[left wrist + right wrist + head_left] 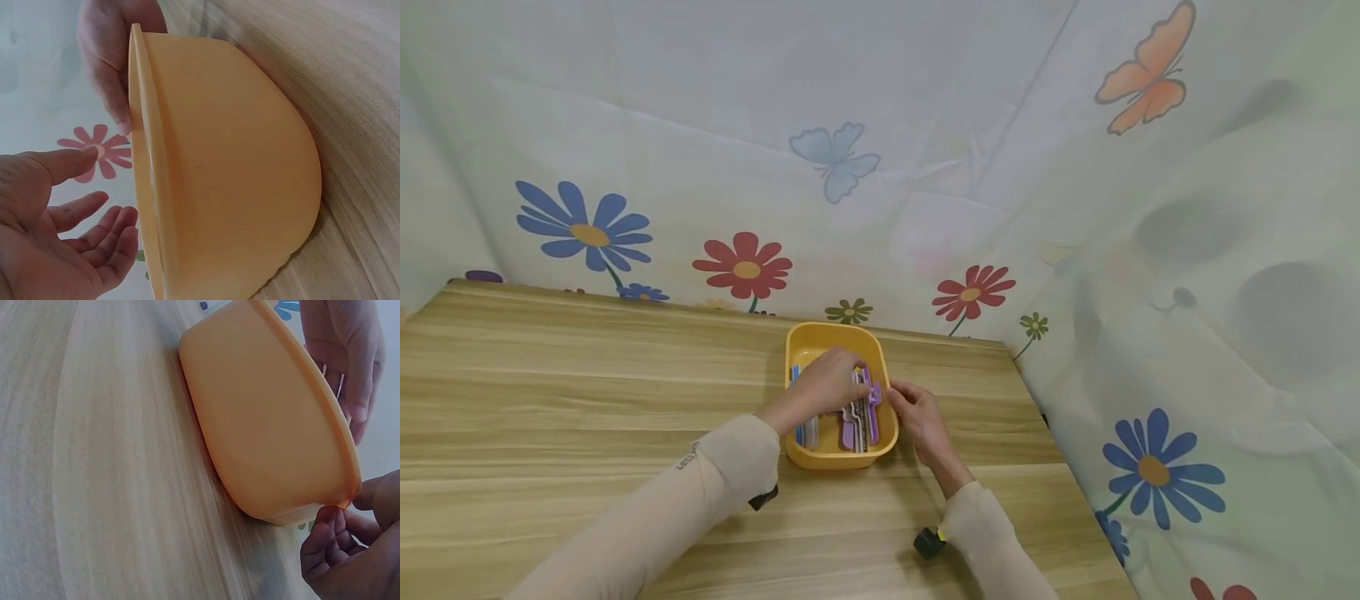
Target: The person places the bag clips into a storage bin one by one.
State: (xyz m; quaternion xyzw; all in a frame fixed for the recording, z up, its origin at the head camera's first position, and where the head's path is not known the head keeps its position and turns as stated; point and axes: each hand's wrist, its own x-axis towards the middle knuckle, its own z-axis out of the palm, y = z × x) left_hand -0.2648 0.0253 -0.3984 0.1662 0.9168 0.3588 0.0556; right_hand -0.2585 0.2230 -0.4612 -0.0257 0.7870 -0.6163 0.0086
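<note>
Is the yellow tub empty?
No: in the head view the yellow tub holds purple and blue flat pieces, with the left hand over them.

One yellow tub (838, 340) – two hands (left (824, 385), right (919, 418)) – one wooden table (550, 392).

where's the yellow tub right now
In the head view the yellow tub sits on the wooden table near its far right edge, between the left hand reaching into it and the right hand at its right rim.
</note>
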